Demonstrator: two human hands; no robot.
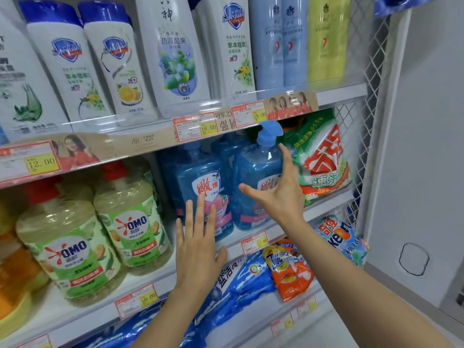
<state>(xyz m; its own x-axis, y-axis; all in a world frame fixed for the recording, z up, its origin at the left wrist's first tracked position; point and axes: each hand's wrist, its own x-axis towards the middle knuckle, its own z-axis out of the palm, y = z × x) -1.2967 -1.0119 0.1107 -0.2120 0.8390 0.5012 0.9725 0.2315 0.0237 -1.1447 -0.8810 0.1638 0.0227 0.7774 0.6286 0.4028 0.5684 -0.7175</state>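
Two blue pump bottles stand side by side on the middle shelf of a shop rack. My right hand is spread wide in front of the right blue bottle, with its fingers along the bottle's right side and the thumb stretched across the front; whether it touches is unclear. My left hand is held flat with straight fingers, the fingertips just in front of the lower label of the left blue bottle. Neither hand holds anything.
Two green OMO bottles stand left of the blue ones. A green detergent bag leans at the right. White Safeguard bottles fill the top shelf. Blue and orange bags lie below. A wire mesh side panel bounds the rack.
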